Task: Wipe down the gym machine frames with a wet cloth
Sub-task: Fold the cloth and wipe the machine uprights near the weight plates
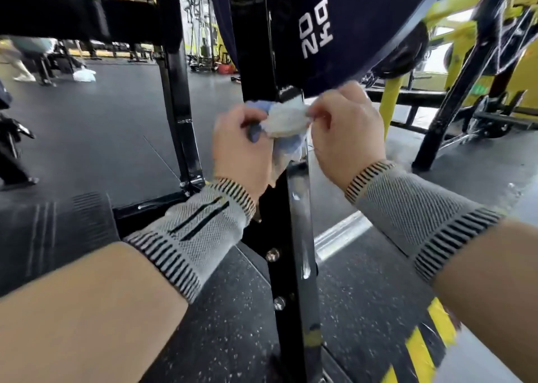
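The cloth point(286, 119), soft, limp and light, is pinched at opposite ends by the left hand point(237, 146) and right hand point(346, 126) against the stiff frame point(294, 237); bunched edges are judged the best hold.

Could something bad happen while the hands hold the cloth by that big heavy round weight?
Maybe. The left hand and right hand grip the cloth just under the 20 kg plate, so knuckles could bump its edge. The cloth could also snag on the black frame post beside it.
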Action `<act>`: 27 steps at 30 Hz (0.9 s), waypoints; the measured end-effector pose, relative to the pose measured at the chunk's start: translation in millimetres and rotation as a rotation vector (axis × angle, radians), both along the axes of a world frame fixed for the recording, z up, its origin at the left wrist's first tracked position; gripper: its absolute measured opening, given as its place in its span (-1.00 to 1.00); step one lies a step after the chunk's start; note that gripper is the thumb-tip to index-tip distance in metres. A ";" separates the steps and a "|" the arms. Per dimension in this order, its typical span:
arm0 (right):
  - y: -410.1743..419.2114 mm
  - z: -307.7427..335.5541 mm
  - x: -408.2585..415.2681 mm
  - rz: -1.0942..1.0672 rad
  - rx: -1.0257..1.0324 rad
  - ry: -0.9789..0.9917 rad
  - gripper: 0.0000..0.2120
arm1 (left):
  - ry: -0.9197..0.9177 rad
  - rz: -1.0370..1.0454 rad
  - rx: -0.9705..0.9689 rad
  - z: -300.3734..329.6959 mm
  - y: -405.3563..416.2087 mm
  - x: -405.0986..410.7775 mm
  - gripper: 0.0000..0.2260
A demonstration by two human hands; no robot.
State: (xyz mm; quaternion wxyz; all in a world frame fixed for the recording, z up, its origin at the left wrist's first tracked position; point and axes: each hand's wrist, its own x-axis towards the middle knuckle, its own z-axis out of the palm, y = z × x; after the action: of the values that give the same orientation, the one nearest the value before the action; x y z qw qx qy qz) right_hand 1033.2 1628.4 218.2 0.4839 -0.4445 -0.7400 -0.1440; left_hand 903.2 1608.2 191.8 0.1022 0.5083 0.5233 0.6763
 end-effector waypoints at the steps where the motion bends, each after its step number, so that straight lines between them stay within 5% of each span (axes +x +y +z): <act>1: 3.9 6.3 -4.3 -0.005 -0.017 0.041 -0.82 | 0.014 0.003 0.038 9.3 3.2 -0.2 -0.75; 9: -10.9 -75.4 -11.9 0.035 0.093 0.144 -0.78 | -0.028 -0.080 -0.144 -75.9 -12.6 9.2 -0.91; 16: -49.6 -175.8 7.9 0.045 -0.216 0.187 -0.90 | 0.155 -0.120 -0.426 -141.9 -40.5 20.1 -0.81; 23: -33.1 -112.5 -15.2 0.034 -0.110 0.371 -0.86 | 0.077 -0.029 -0.157 -98.8 -19.3 19.0 -0.81; 27: -49.2 -152.9 -9.0 0.078 -0.112 0.236 -0.70 | 0.164 -0.114 -0.220 -115.5 -33.0 14.8 -0.86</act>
State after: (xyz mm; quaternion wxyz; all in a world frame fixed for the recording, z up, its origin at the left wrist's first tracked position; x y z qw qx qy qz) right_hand 1024.1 1579.1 65.2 0.5472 -0.4555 -0.7016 -0.0302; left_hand 918.0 1575.2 76.3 0.1526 0.5766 0.5710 0.5641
